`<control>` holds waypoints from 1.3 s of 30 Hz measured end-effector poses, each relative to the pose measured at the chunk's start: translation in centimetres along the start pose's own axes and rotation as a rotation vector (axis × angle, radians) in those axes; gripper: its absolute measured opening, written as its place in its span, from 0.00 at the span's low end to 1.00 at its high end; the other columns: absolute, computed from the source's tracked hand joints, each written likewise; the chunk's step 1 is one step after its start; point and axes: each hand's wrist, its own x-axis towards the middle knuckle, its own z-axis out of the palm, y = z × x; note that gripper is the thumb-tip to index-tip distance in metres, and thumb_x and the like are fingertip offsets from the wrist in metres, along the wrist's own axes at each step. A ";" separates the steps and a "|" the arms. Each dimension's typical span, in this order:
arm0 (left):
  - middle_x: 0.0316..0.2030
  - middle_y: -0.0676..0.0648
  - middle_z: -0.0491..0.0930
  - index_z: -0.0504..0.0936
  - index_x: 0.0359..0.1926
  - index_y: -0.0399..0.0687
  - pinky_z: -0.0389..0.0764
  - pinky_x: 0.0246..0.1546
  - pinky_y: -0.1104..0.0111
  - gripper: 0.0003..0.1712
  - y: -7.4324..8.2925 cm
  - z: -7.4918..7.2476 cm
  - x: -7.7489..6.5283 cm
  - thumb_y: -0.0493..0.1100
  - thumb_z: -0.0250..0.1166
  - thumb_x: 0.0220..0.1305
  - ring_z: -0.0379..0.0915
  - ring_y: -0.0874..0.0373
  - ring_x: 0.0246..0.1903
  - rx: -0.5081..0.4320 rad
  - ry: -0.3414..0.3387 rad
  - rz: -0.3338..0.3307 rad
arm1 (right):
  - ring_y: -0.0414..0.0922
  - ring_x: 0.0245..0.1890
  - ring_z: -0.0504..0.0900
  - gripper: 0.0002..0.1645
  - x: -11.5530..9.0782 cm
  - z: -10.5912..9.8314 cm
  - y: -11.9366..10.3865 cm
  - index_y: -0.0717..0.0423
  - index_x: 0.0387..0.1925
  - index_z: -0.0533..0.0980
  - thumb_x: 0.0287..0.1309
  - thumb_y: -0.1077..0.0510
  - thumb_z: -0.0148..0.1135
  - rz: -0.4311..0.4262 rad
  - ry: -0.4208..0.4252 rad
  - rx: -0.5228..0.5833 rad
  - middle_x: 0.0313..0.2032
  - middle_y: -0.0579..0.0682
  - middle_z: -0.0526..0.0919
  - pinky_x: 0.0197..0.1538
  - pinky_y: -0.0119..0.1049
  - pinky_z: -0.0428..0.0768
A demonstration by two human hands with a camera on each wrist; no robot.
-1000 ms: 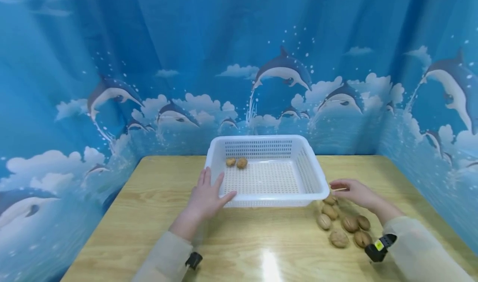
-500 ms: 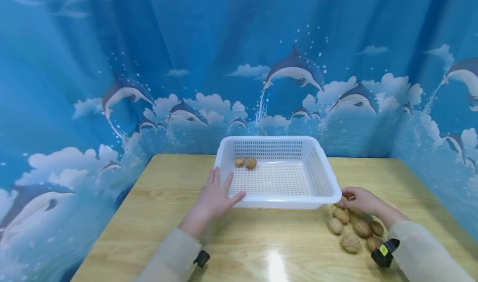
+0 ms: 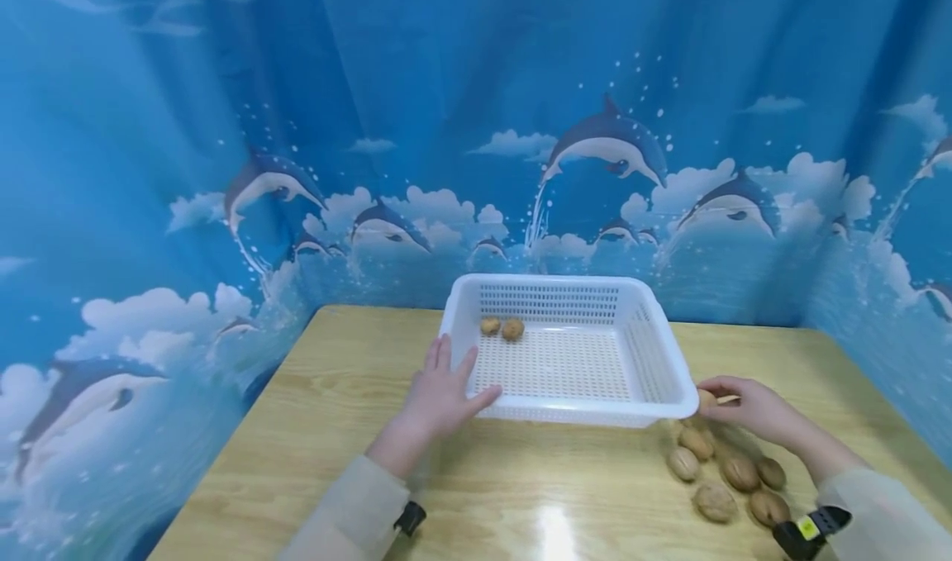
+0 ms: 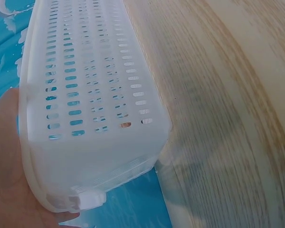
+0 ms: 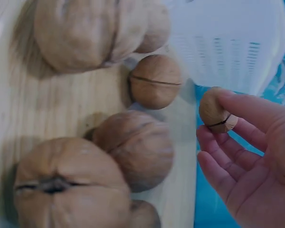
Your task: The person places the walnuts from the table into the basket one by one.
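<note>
A white plastic basket with slotted walls stands toward the back of the table, two walnuts lying in its far left corner. My left hand rests on the basket's near left rim, fingers spread and straight; the left wrist view has it along the rim. Just off the basket's right corner, my right hand pinches a walnut between thumb and fingers. Several more walnuts lie loose on the table below that hand, large in the right wrist view.
The light wooden table runs back to a blue curtain printed with dolphins, which also closes off both sides. A dark strap device sits on the right wrist and another on the left.
The right hand has lowered into the walnuts, closed finger and thumb on one and lifted it slightly beside the basket. The left hand keeps its place on the rim. The whole head view has shifted.
</note>
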 end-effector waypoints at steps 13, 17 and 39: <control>0.71 0.36 0.35 0.55 0.71 0.53 0.54 0.60 0.41 0.48 0.3 0.0 -0.1 0.75 0.47 0.58 0.28 0.40 0.69 -0.022 0.007 -0.017 | 0.64 0.50 0.74 0.39 -1.3 -1.1 -1.7 0.70 0.63 0.61 0.63 0.44 0.56 0.082 0.117 0.040 0.58 0.73 0.65 0.42 0.53 0.79; 0.71 0.36 0.35 0.55 0.71 0.54 0.54 0.61 0.40 0.48 0.2 0.1 -0.1 0.75 0.47 0.58 0.28 0.40 0.69 -0.021 0.011 -0.021 | 0.65 0.51 0.73 0.40 -1.5 -1.2 -2.0 0.69 0.64 0.60 0.63 0.43 0.54 0.085 0.111 0.048 0.59 0.72 0.64 0.43 0.54 0.78; 0.71 0.36 0.34 0.55 0.71 0.53 0.55 0.60 0.40 0.49 0.0 0.1 0.1 0.75 0.46 0.58 0.28 0.40 0.69 -0.001 0.005 -0.017 | 0.65 0.53 0.71 0.39 -1.7 -3.0 -6.9 0.67 0.65 0.59 0.64 0.44 0.54 0.056 0.101 0.061 0.60 0.70 0.65 0.46 0.58 0.75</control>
